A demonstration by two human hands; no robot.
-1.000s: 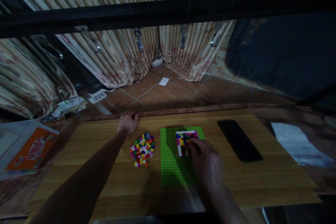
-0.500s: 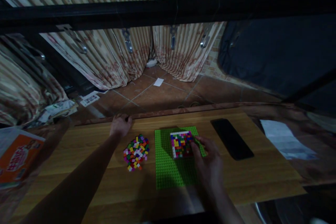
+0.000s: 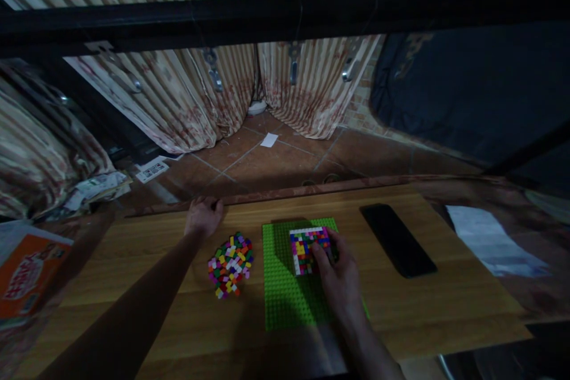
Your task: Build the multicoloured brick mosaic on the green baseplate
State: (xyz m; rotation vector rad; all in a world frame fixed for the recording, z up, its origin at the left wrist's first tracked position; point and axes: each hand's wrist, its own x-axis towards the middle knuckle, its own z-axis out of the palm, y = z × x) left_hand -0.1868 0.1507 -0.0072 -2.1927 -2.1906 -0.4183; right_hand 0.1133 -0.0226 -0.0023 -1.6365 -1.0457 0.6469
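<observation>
My left hand [image 3: 203, 217] rests at the table's far edge, its fingers curled over it and partly hidden. A pile of small coloured bricks [image 3: 230, 264] lies near it, on the table. On a green studded baseplate [image 3: 285, 303] sits a square brick mosaic [image 3: 304, 248], many-coloured, with white bricks along its far and left sides. Closed at the mosaic's right side is my right hand [image 3: 341, 273]: the thumb lies over the top and the fingers bend round the right edge. That hand hides the mosaic's right part; any loose brick under the fingertips cannot be made out.
A black phone-like slab [image 3: 398, 240] lies on the wooden table [image 3: 178, 309], right of the baseplate. White paper [image 3: 494, 243] is beyond the table's right end. An orange package [image 3: 31, 273] stands at the far left. Curtains [image 3: 303, 89] hang behind a dark bar [image 3: 267, 18].
My right hand has shifted left, its thumb moving from the mosaic's right edge onto its top. My left hand stays at the table's edge. The view has tipped slightly.
</observation>
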